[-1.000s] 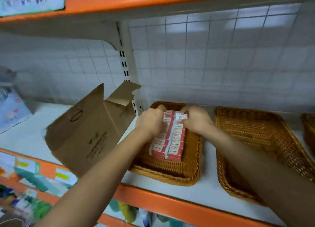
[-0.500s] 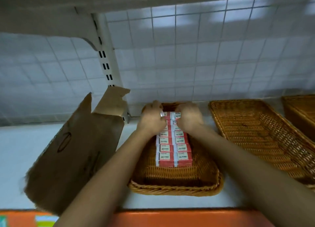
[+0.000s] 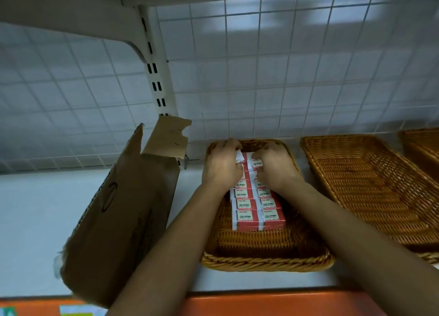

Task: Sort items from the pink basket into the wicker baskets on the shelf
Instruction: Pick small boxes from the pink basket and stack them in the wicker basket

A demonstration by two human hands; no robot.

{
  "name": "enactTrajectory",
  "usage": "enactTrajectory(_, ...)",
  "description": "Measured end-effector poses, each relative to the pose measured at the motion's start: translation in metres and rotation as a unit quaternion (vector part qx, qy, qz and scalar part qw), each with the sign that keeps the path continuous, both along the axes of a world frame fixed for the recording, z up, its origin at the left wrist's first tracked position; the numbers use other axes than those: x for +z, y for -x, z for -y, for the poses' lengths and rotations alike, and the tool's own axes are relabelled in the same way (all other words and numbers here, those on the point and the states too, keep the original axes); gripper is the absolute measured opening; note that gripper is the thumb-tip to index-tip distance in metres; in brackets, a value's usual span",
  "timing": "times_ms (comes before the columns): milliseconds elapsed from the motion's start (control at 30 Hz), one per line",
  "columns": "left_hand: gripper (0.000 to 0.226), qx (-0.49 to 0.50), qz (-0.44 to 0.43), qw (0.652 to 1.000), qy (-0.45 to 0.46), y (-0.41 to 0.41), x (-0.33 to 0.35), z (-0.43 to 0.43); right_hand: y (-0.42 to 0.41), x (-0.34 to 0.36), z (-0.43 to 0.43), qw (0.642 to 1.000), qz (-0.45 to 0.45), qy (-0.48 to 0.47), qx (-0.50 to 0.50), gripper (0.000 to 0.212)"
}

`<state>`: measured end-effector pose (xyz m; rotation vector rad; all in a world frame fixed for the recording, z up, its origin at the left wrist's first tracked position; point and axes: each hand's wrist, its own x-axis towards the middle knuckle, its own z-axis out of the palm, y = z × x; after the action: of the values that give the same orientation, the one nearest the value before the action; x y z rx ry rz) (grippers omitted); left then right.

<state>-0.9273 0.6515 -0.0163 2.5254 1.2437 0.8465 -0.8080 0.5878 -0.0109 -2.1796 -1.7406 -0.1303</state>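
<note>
**Both hands at the far end of the packed rows.** Your left hand [image 3: 222, 167] and right hand [image 3: 276, 171] worked close together, nearly touching, over the rear half of the wicker basket [image 3: 261, 264] on the shelf [image 3: 35, 220]. The boxes [image 3: 247, 217], red with white 2B labels, lay in this basket in two columns set side by side. The long axis of each column ran straight away from you, from the basket's middle toward its rear wall.

The fingers of your left hand were curled round the left end box [image 3: 239, 156], which stood tilted up out of its column. The fingers of your right hand were curled over the right end box [image 3: 257, 163], thumb on its near side. Neither hand had its fingers spread.

The move in hand was probably seating these last two boxes, so the relation that mattered was depth. Each end box lay directly under its own hand's fingertips, between the column behind your knuckles and the rear wall ahead. Each hand was nearer its own column.

A cardboard carton [image 3: 123, 209] leaned just left of the basket and a second wicker basket [image 3: 308, 147] stood to the right. The pink basket was out of view.
</note>
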Motion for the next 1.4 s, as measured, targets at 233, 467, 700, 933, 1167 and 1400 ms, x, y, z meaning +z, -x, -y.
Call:
enactTrajectory(233,0.033,-0.008,0.022,0.999,-0.035,0.001,-0.002,0.001,0.000,0.001,0.002,1.000,0.014,-0.006,0.008,0.029)
enactTrajectory(467,0.034,0.016,0.076,0.997,0.000,0.001,0.004,0.007,0.003,0.001,0.005,0.999,0.011,-0.040,0.030,0.040)
enactTrajectory(700,0.027,-0.015,0.148,0.989,-0.004,0.003,0.007,0.007,0.004,0.001,0.004,0.995,-0.023,-0.076,0.063,0.047)
enactTrajectory(933,0.034,-0.035,0.032,0.999,-0.004,0.001,0.003,0.006,-0.002,-0.003,0.001,0.997,-0.012,-0.072,0.027,0.040)
enactTrajectory(1167,0.032,0.043,-0.074,0.996,-0.033,0.005,0.004,0.011,-0.002,-0.003,0.001,1.000,-0.028,-0.002,0.007,0.045)
enactTrajectory(1400,0.034,0.035,-0.146,0.988,-0.022,0.005,0.006,0.013,-0.002,-0.002,-0.001,0.999,-0.047,0.024,-0.015,0.036)
